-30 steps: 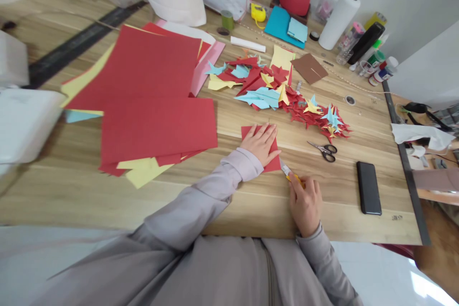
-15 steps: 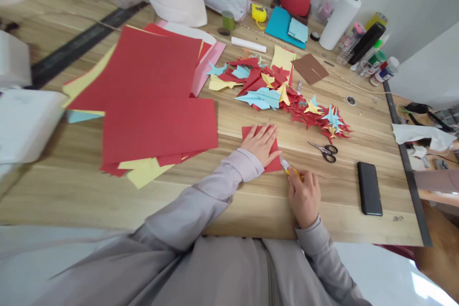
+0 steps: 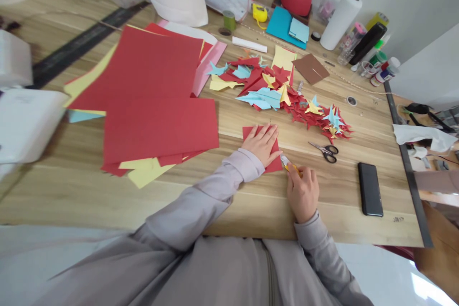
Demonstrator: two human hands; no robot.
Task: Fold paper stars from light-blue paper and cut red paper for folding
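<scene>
My left hand (image 3: 262,144) lies flat with fingers spread on a small red paper (image 3: 273,166) on the wooden table. Closed around a yellow utility knife (image 3: 293,168), my right hand (image 3: 303,194) is just right of that paper. The knife's blade is at the paper's right edge. Black-handled scissors (image 3: 325,151) lie to the right of both hands. Behind the hands is a heap of folded red, blue and yellow paper pieces (image 3: 261,98). Large red sheets (image 3: 161,129) are stacked over yellow ones to the left.
A black phone (image 3: 370,189) lies at the right. Brown paper (image 3: 311,68), a yellow tape measure (image 3: 259,13), a white roll (image 3: 340,21) and several bottles stand or lie along the back. White objects (image 3: 28,124) are at the far left.
My right hand and the knife have moved slightly up and left, closer to the red paper's right edge. My left hand stays on the paper.
</scene>
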